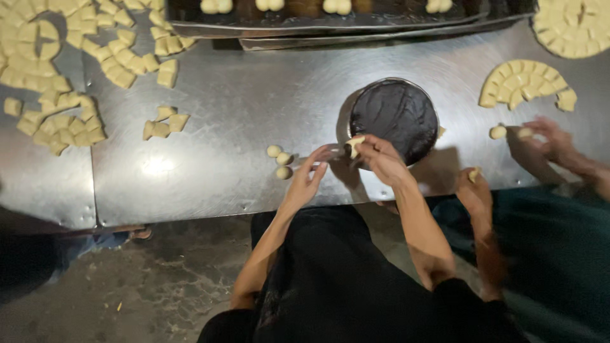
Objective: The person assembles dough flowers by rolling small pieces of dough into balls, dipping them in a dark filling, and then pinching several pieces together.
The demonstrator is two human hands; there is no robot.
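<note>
While three finished dough balls (280,161) sit in a small cluster on the steel desk (241,108), a person's right hand (380,157) pinches another dough piece (354,145) at the near rim of a round bowl of dark filling (395,116). That hand's grip is closed on the piece, thumb and fingertips around it. The left hand (309,178) hovers just beside it with fingers loosely spread, its grip open and holding nothing, close to the three balls.

Judged from how things lie, the work is at an early stage. Only the three balls lie shaped near the hands, while many cut dough squares (70,63) remain spread across the far left of the desk, with a few more (164,122) lying loose near the middle. Another fan of cut pieces (525,82) lies at the right, and a further round of them (572,25) in the far right corner. Dark trays (330,22) along the far edge carry a row of pale shaped pieces.

At the right, a co-worker's hands (508,165) are busy over small dough pieces of their own, one held in a near hand, others lying on the desk.
</note>
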